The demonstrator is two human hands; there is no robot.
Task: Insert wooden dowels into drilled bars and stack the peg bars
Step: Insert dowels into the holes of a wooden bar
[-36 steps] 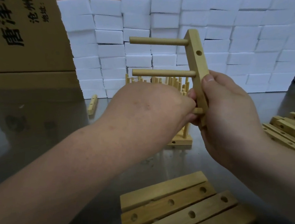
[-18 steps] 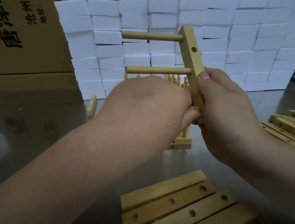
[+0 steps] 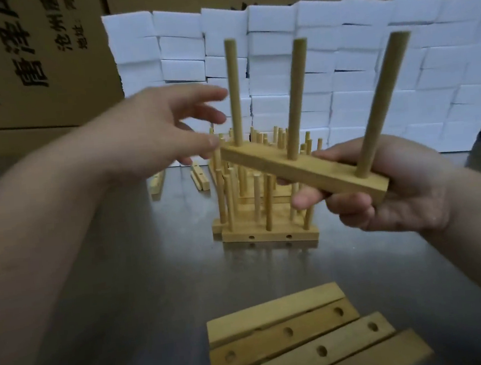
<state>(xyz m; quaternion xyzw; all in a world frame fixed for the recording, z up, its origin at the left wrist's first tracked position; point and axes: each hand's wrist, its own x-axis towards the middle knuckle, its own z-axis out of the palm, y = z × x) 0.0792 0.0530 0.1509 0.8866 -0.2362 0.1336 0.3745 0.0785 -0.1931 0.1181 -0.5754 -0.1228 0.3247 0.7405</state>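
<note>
Two hands: right hand (image 3: 410, 205) tight round peg bar (image 3: 261, 164) end, left hand (image 3: 153, 131) slack-fingered beside far edge.

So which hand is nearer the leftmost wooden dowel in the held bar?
Left: the left hand is open beside that dowel; the right hand grips the wooden bar's opposite end.

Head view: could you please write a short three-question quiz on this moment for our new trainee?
1. True or false: the right hand grips the peg bar with its dowels pointing down.
2. How many dowels stand in that bar?
3. The empty drilled bars lie: A nearest the camera; B on the white blocks; C inside a carton.
Key: 1 false, they point up; 2 three; 3 A.
</note>
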